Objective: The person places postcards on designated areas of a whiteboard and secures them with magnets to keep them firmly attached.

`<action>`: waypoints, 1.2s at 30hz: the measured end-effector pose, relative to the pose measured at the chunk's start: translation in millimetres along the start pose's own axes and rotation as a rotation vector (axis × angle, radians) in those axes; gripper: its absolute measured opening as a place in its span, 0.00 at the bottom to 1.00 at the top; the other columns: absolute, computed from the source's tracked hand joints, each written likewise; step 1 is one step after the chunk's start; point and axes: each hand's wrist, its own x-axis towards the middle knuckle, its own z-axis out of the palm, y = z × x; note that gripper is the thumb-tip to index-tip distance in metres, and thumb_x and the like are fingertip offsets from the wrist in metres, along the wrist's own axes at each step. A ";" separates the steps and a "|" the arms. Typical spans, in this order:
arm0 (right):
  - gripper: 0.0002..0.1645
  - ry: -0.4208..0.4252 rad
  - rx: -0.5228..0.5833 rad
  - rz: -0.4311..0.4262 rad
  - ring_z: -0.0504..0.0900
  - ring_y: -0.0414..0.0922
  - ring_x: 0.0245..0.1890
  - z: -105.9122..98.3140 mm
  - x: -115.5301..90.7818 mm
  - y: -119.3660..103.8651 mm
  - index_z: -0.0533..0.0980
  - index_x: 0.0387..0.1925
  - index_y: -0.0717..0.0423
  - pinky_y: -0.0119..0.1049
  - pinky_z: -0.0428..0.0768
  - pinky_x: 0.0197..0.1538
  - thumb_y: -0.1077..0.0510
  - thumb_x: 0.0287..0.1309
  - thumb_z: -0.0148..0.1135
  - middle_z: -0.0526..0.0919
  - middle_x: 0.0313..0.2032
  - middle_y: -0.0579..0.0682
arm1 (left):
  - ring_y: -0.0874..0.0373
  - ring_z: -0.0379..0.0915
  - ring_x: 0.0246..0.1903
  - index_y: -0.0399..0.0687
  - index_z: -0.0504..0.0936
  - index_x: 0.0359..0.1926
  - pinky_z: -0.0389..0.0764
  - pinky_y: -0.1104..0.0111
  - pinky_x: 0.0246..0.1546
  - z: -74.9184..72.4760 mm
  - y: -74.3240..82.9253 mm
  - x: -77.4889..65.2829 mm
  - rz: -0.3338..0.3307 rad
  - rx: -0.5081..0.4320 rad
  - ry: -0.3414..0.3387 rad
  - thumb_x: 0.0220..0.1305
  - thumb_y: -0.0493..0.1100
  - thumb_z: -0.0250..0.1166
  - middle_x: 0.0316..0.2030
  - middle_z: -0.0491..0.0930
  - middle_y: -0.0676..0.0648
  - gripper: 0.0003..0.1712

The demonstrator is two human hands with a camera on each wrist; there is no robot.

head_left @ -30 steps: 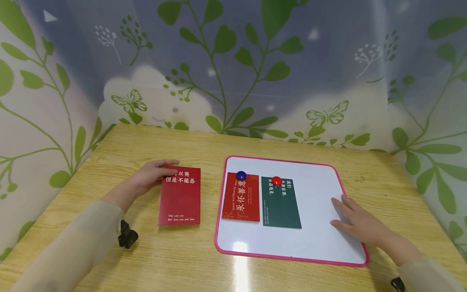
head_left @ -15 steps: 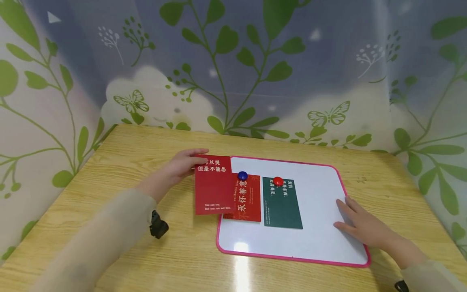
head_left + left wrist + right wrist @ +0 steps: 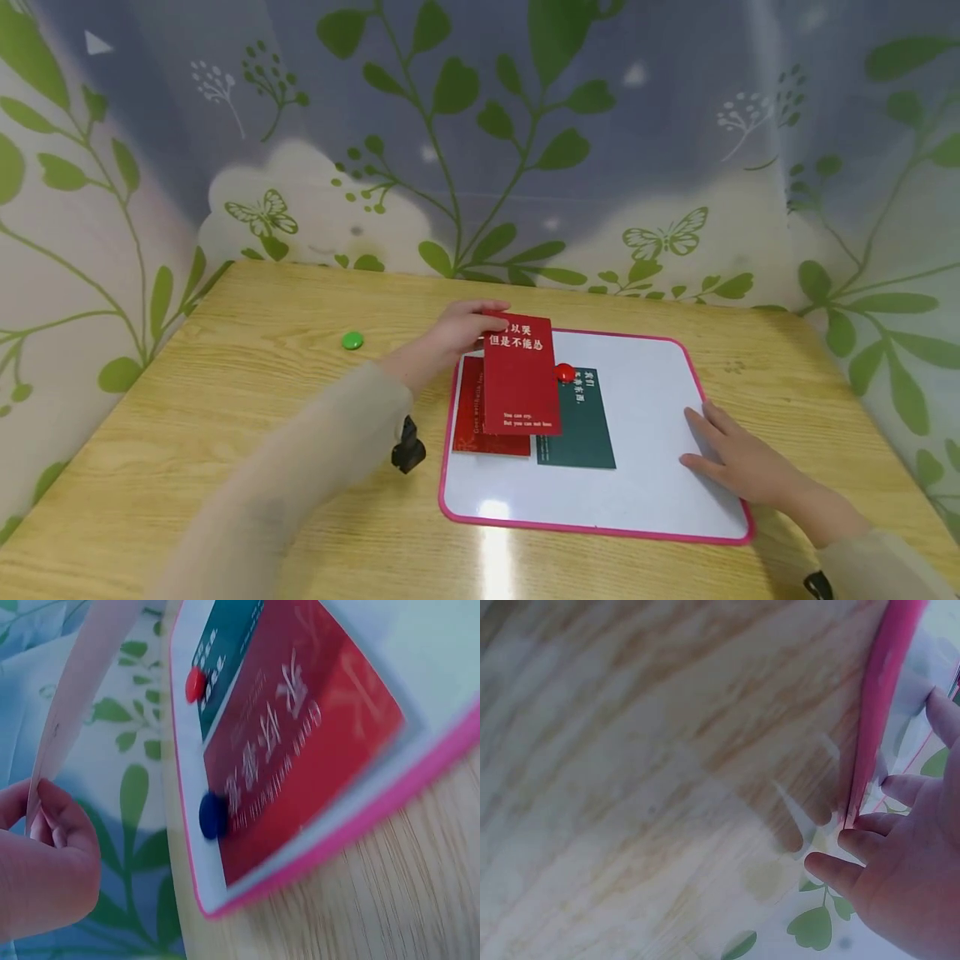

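My left hand point(image 3: 459, 332) pinches a red card point(image 3: 521, 375) with white lettering by its upper left corner, holding it above the whiteboard point(image 3: 645, 500). In the left wrist view the held card point(image 3: 79, 690) appears nearly edge-on, apart from the board. Beneath lie an orange-red card point(image 3: 330, 750) with a blue magnet point(image 3: 213, 815) at its edge, and a dark green card point(image 3: 592, 425) with a red magnet point(image 3: 566, 372). From the head, the held card hides the blue magnet. My right hand point(image 3: 738, 454) rests on the board's right side, fingers extended over its pink rim.
A green round magnet point(image 3: 352, 340) lies on the wooden table point(image 3: 300, 400), left of the board. A printed leaf-pattern curtain point(image 3: 480, 208) rises behind the table. Light glares on the board's front edge.
My left hand has lifted the red card from the table's left and carried it right, over the board. The green magnet has come into view. My right hand has stayed put.
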 end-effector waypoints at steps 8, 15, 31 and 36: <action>0.47 -0.008 0.007 0.004 0.57 0.73 0.62 -1.1 0.5 -0.9 0.59 0.65 0.69 0.64 0.65 0.58 0.40 0.57 0.58 0.54 0.64 0.77 | 0.52 0.78 0.47 0.46 0.74 0.60 0.79 0.68 0.43 42.1 0.2 11.5 -0.017 0.005 0.006 0.64 0.36 0.58 0.54 0.77 0.41 0.22; 0.46 -0.005 0.018 0.003 0.57 0.73 0.62 -1.5 0.6 -2.4 0.59 0.65 0.69 0.63 0.65 0.59 0.40 0.58 0.58 0.54 0.64 0.77 | 0.57 0.77 0.40 0.47 0.76 0.57 0.79 0.69 0.39 72.9 -2.1 19.9 -0.022 -0.003 0.001 0.64 0.36 0.58 0.50 0.78 0.42 0.20; 0.49 -0.028 0.004 0.043 0.56 0.72 0.63 -1.5 1.9 -2.2 0.58 0.66 0.67 0.63 0.67 0.57 0.38 0.55 0.58 0.53 0.65 0.75 | 0.52 0.78 0.44 0.40 0.77 0.54 0.81 0.64 0.45 123.6 -9.0 23.5 -0.005 -0.023 -0.011 0.65 0.38 0.58 0.49 0.78 0.41 0.17; 0.50 -0.025 0.009 0.049 0.55 0.72 0.63 -1.7 1.1 -2.7 0.57 0.67 0.67 0.63 0.67 0.57 0.37 0.55 0.58 0.53 0.65 0.75 | 0.57 0.76 0.38 0.39 0.78 0.53 0.82 0.68 0.42 128.0 -10.3 25.3 -0.018 -0.026 -0.011 0.66 0.36 0.56 0.48 0.77 0.42 0.16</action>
